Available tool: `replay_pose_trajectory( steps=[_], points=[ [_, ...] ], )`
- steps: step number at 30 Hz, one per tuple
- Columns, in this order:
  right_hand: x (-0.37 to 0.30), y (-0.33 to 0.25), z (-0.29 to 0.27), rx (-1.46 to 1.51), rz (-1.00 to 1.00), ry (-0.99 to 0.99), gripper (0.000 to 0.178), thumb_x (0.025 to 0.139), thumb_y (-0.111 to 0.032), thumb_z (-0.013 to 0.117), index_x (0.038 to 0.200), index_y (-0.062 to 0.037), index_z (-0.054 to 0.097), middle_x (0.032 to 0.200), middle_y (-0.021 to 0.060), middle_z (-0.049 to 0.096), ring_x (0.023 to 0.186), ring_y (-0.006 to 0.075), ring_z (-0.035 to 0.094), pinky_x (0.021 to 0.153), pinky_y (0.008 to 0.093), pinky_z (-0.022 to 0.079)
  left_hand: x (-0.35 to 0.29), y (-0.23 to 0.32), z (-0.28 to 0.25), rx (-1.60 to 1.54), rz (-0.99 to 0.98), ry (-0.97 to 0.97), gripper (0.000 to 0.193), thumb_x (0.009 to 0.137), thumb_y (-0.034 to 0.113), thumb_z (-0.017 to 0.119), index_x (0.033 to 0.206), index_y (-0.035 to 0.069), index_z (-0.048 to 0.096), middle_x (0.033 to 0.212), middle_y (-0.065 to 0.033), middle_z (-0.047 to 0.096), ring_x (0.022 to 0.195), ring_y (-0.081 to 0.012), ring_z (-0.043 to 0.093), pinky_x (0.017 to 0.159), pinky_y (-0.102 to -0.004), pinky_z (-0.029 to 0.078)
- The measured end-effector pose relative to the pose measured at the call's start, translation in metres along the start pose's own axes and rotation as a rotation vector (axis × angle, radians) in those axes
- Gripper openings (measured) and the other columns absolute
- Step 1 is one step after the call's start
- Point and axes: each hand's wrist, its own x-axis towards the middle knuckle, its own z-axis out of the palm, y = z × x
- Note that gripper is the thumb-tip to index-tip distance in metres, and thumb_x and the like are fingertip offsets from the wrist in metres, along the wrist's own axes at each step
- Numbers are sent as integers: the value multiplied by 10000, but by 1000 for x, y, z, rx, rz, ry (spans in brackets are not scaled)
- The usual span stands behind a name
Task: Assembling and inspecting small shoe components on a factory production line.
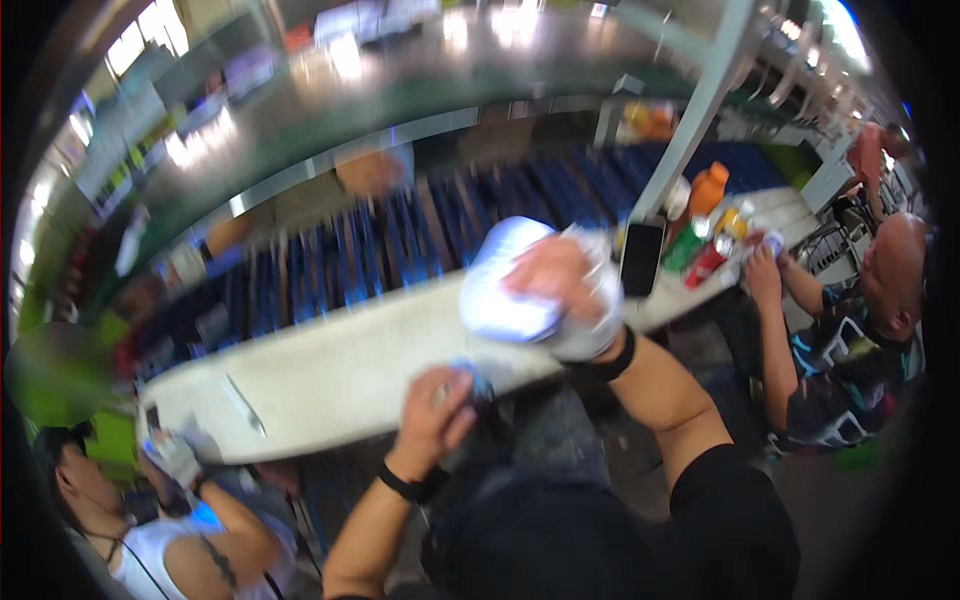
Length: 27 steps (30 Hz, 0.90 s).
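My right hand [555,275] is over the white work surface, its fingers curled over a white, rounded object [508,300] with a bluish sheen. Motion blur hides what kind of object it is. Crumpled white, see-through material [598,315] surrounds that hand near the black wristband. Lower and to the left, my left hand [435,415] has its fingers bent close together. At its fingertips is a small bluish thing [474,380], too smeared to name. A dark phone-like device [641,256] stands just right of my right hand.
Beyond the white work surface [340,355] runs a dark blue roller conveyor [370,255]. At right are an orange bottle [709,188], a green can [686,244] and a red can [706,264]. A slim white object [243,404] lies left. Co-workers sit on both sides; a grey post [695,115] rises ahead.
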Motion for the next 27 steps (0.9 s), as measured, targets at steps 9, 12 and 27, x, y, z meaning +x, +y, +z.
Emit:
replay_pose_trajectory(
  steps=[9,12,27],
  points=[
    [-126,-77,45,386,893,22,363,1167,-313,632,1213,45,672,1205,173,805,1029,183,764,912,322,620,-28,27,-9,-251,-498,273,314,967,32,805,1274,19,739,1251,-134,814,749,-180,700,739,-327,574],
    [-142,-89,76,440,731,-45,280,1113,-263,723,1199,-1,673,1480,273,691,1244,268,730,1040,396,590,-32,33,-7,-413,-478,389,169,1003,87,811,1118,-8,731,1307,-210,801,704,-169,731,646,-289,576],
    [-149,-72,97,185,424,-156,340,938,-110,910,1072,-46,604,1431,294,711,1256,423,762,957,421,642,-24,36,-32,-113,-297,173,358,926,264,921,937,27,653,1209,-222,819,807,-297,810,666,-328,621]
  ],
)
